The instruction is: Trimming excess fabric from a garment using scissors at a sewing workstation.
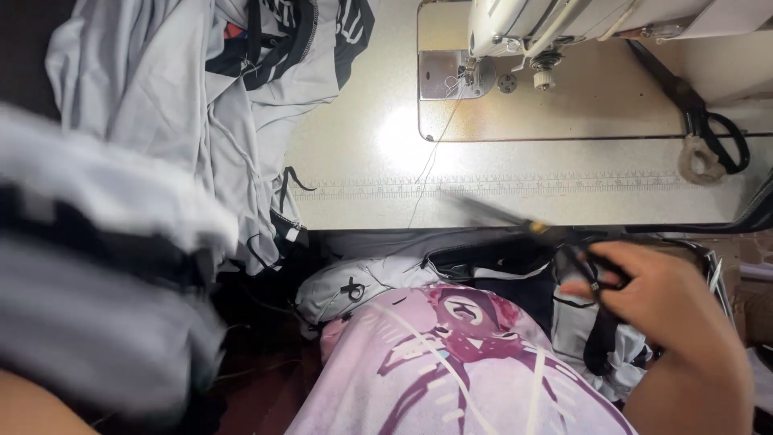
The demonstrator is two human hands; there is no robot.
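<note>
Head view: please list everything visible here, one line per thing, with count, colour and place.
sewing machine: one, white, top right on the table
table: one, pale cream, across the upper middle, with a ruler strip along its front edge
thread: one, thin and light, running from the needle area down over the table
grey garments: a heap, grey with black trim, piled at upper left; a blurred grey and black piece nearer the camera at left
spare scissors: one pair, black handles, lying at the table's right end
scissors: one pair, dark, blurred, held at the table's front edge
pink garment: one, pink with dark red print, over the lap
right hand: one, lower right, gripping the scissors
left forearm: bare, bottom left corner; hand not visible
</note>
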